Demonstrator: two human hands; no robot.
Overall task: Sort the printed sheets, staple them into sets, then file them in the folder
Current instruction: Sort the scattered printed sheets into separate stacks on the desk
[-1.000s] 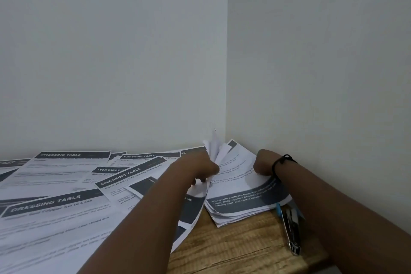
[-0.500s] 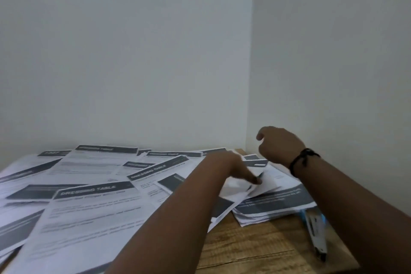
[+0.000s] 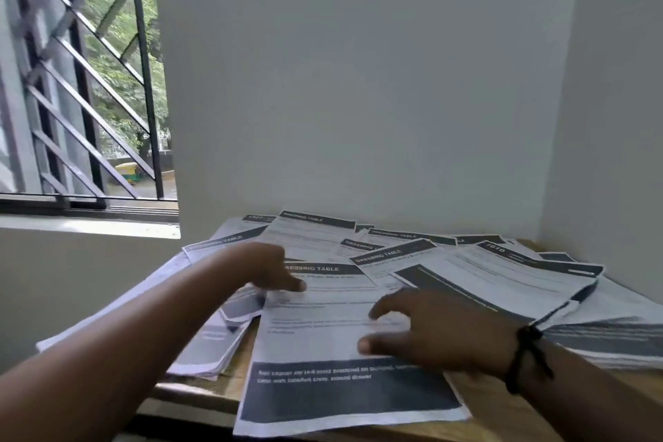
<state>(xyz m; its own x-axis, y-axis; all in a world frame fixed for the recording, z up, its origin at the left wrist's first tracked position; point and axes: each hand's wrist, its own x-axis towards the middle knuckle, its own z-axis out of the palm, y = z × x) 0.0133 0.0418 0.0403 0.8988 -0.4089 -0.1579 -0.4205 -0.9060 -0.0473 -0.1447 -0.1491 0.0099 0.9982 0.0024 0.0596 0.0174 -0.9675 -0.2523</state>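
Note:
Printed sheets with dark header bands lie spread over a wooden table (image 3: 477,402). A "DRESSING TABLE" sheet (image 3: 323,341) lies in front of me, near the table's front edge. My left hand (image 3: 265,267) hovers at its upper left corner, fingers extended toward the header. My right hand (image 3: 430,330), a black band on its wrist, is spread low over the sheet's right side with fingers relaxed. A thick stack of sheets (image 3: 509,283) sits to the right. More overlapping sheets (image 3: 312,230) lie at the back. No stapler or folder shows.
White walls meet in a corner behind the table at the right. A barred window (image 3: 82,82) with a sill is at the left. A smaller pile of sheets (image 3: 215,344) lies at the table's left front, beside my left forearm.
The view swung left, bringing the window in and losing the stapler. Both hands left the right-hand stack and moved to the front sheet; the left hand let go of the pages it was lifting.

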